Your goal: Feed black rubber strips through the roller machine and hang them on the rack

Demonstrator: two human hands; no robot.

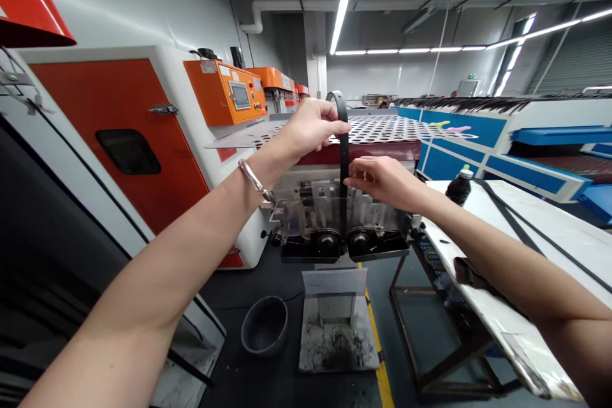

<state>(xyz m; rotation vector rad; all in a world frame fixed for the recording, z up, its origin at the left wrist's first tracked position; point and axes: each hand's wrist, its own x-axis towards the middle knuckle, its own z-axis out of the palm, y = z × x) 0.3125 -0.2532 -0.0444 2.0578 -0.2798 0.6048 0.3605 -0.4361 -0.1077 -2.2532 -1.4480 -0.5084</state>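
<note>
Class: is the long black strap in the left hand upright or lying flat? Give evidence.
Upright: the long, flat black strap rises vertically from the clear-fronted machine to the left hand.

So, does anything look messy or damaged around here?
Yes: dark residue is scattered over the pale platform below the clear-covered machine, looking like an unswept spill. The near edge of the white table also looks stained and worn. The black strap in the left hand shows no obvious damage.
</note>
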